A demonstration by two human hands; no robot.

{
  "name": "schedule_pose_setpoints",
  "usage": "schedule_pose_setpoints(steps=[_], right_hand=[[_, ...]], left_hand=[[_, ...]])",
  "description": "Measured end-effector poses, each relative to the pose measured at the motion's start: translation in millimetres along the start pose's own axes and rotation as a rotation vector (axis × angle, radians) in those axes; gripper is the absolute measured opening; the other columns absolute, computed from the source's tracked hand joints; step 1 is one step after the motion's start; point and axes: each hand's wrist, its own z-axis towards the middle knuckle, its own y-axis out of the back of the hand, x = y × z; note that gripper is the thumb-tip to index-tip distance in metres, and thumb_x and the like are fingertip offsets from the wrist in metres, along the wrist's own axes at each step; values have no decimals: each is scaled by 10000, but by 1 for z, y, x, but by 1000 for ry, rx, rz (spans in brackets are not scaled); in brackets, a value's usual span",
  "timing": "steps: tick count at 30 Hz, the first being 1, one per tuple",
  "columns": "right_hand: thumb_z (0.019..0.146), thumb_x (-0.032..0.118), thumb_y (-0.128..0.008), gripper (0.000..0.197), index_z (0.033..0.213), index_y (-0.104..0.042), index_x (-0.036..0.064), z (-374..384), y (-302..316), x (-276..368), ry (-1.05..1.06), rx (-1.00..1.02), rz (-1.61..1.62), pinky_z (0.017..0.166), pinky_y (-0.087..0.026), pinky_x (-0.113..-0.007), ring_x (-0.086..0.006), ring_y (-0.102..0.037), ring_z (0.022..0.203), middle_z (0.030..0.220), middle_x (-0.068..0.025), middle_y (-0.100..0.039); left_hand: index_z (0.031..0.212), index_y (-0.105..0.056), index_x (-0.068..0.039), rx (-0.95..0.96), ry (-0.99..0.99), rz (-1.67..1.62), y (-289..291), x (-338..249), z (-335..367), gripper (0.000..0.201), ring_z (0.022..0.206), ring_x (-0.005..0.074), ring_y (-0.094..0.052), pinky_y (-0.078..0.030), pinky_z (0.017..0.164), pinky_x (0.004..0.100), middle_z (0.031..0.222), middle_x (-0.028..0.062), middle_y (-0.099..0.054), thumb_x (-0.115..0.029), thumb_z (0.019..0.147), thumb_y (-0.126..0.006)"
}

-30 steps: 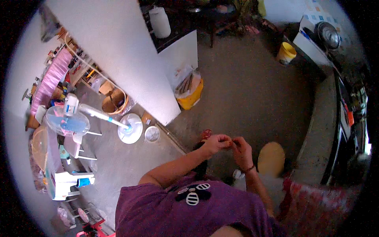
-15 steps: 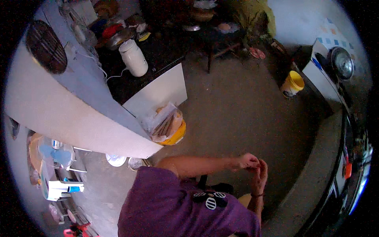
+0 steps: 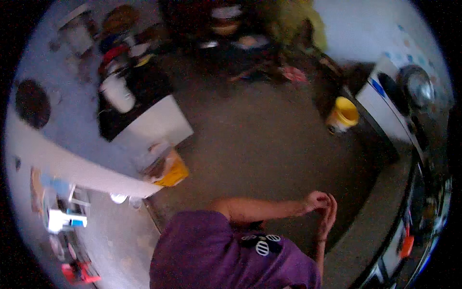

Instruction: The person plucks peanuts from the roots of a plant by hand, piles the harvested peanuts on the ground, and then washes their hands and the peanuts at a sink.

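Observation:
My two hands meet in front of me, right of the middle of the view. My left hand (image 3: 316, 202) has its fingers curled in against my right hand; whether something small sits between them is hidden. My right hand (image 3: 328, 216) points upward, its fingers stretched out along the left fingertips, a thin band around the wrist. The picture is smeared by motion. Below the hands is the purple shirt (image 3: 207, 250) that I wear, with a pale printed pattern.
A yellow bucket (image 3: 344, 115) stands by a low ledge at right. At left are a yellow container (image 3: 174, 174) with a bag in it, a white panel (image 3: 161, 123) and a white jug-like appliance (image 3: 118, 94). A wall (image 3: 86, 161) juts in from the left. A round metal lid or pan (image 3: 416, 85) is far right.
The view has turned and shifted, so the bucket, yellow container and appliance sit further left and mostly lower. My hands stay together and appear slightly further right and lower.

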Motion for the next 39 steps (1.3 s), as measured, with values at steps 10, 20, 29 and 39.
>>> schedule_pose_setpoints(steps=[10,20,29,39], right_hand=[[834,160,-339,279,1073,-420,42,134,92,-19,-89,-145,-38,773,-359,-242,-140,-451,901,970,-76,-489],[835,121,-321,275,1079,-420,44,249,251,-60,-37,-641,50,773,-356,-234,-126,-450,887,984,-64,-482],[845,211,-308,304,1085,-417,60,308,435,-145,16,-908,242,776,-349,-233,-127,-453,887,955,-62,-497],[788,404,-402,413,988,-494,55,312,780,-258,-185,-1202,194,739,-348,-254,-122,-445,876,926,-37,-506]], left_hand=[[820,-513,-48,84,464,-239,6,19,176,117,731,104,-494,-401,680,237,771,9,-519,-143,755,-529],[794,-506,-61,278,623,-151,-77,70,408,79,708,90,-488,-404,646,224,756,-3,-515,-129,759,-526],[808,-509,-55,436,704,-26,-182,191,575,120,696,94,-480,-392,627,225,755,-11,-514,-156,750,-538],[712,-537,-50,526,783,83,-305,278,728,101,584,114,-521,-431,575,226,633,20,-536,-121,687,-604]])
